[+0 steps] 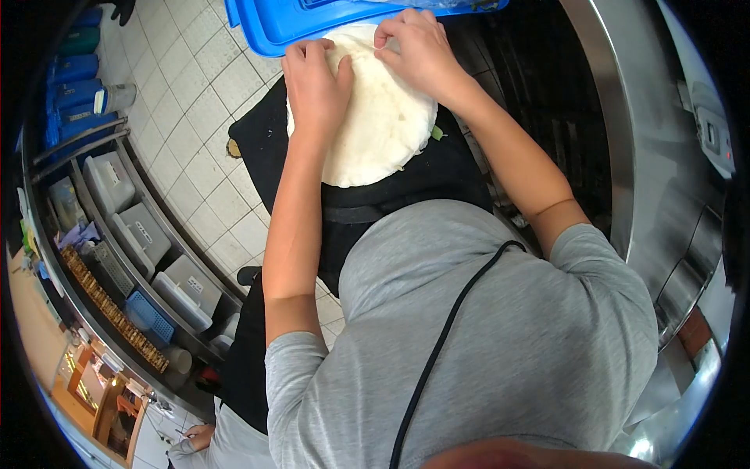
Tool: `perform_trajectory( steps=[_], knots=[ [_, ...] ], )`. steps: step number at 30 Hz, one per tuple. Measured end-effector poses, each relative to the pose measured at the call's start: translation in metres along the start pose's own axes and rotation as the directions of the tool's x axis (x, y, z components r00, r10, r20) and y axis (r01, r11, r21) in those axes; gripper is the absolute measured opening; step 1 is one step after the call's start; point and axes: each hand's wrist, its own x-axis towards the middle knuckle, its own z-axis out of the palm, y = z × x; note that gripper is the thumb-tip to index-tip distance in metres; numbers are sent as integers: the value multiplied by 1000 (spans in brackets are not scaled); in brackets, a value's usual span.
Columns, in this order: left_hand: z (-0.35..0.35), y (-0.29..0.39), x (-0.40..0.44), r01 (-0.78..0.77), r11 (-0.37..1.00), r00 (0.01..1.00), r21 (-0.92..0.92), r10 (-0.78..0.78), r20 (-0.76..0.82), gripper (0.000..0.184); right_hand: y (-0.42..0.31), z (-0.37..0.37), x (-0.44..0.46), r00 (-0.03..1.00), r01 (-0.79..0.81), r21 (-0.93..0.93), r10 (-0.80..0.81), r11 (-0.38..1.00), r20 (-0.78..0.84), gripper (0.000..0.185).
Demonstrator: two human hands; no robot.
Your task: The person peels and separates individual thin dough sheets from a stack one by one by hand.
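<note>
A large, round, pale flatbread (383, 125) lies over the black cloth (266, 148) in front of my body. My left hand (319, 87) is at its upper left edge, fingers curled, with the thumb resting on the bread's face. At the upper right edge my right hand (418, 48) pinches the bread between thumb and bent fingers. What lies under the fingertips is hidden. A small green leaf piece (436, 134) shows at the bread's right edge. Just beyond both hands is a blue plastic tray (266, 31).
Tiled floor (203, 109) shows to the left. Beyond it, a metal shelf rack holds grey lidded boxes (141, 234) and a blue basket (148, 314). A steel appliance (617, 156) stands to the right. Another person's hand (201, 434) shows at the lower left.
</note>
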Motion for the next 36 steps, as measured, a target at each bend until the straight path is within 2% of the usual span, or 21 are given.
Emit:
perform_trajectory(
  steps=[1, 2, 3, 4, 5, 7, 8, 10, 12, 13, 16, 19, 22, 24, 29, 31, 32, 34, 36],
  knots=[
    [-4, 7, -1, -18, 1000, 1000, 21, 18, -20, 37, -2, -2, 0, 1000, -2, 1, 2, 1000, 3, 22],
    [-7, 13, -1, -15, 1000, 1000, 20, 15, -17, 37, -4, -4, 1, 999, -28, 82, 24, 996, 46, 17],
    [-10, 20, 0, 194, 963, 978, -186, -175, 113, 35, -5, -6, 1, 995, -56, 161, 42, 985, 91, 13],
    [-12, 26, 1, 406, 844, 906, -351, -323, 273, 35, -5, -6, 0, 995, -57, 161, 42, 985, 94, 13],
    [-8, 27, 1, 408, 843, 906, -351, -325, 273, 35, -3, -7, -2, 997, -62, 133, 54, 989, 59, 13],
    [-2, 32, 5, 684, 459, 730, -567, -425, 535, 36, -3, -13, -1, 998, -67, 106, 65, 992, 23, 13],
    [-3, 36, 8, 684, 460, 730, -567, -425, 536, 36, -4, -19, 0, 992, -106, 103, 99, 989, 77, 14],
    [-7, 44, 13, 807, 265, 590, -528, -396, 704, 34, -9, -30, 0, 982, -152, 97, 139, 984, 129, 15],
    [-2, 46, 15, 807, 242, 589, -538, -373, 716, 33, -12, -35, 0, 964, -185, 210, 136, 960, 228, 18],
    [0, 46, 16, 807, 217, 589, -549, -352, 727, 31, -11, -36, -1, 964, -187, 210, 138, 960, 228, 18],
    [9, 38, 13, 816, 229, 577, -531, -367, 729, 27, -6, -36, -6, 970, -125, 192, 79, 973, 232, 21],
    [8, 36, 11, 812, 234, 584, -535, -363, 726, 24, 4, -43, -13, 977, -140, 289, 85, 947, 195, 24],
    [10, 34, 9, 798, 257, 603, -545, -358, 713, 24, 9, -59, -14, 947, -228, 273, 147, 934, 287, 27],
    [11, 34, 9, 794, 251, 608, -554, -371, 703, 25, 3, -75, -13, 861, -315, 212, 184, 925, 475, 27],
    [0, 53, 12, 781, 184, 609, -596, -436, 663, 29, -3, -61, -25, 929, -226, 208, 146, 952, 339, 16],
    [-14, 67, 19, 856, 343, 512, -388, -448, 733, 32, -10, -58, -30, 963, -170, 192, 122, 967, 242, 11],
    [-12, 64, 19, 857, 343, 510, -386, -452, 732, 32, -14, -59, -30, 963, -169, 196, 119, 966, 243, 11],
    [-3, 55, 16, 797, 470, 561, -380, -343, 753, 28, -21, -63, -31, 950, -121, 44, 103, 992, 296, 12],
    [9, 44, 7, 788, 474, 574, -393, -336, 746, 24, -19, -63, -33, 945, -121, 52, 99, 991, 313, 12]
  ],
)
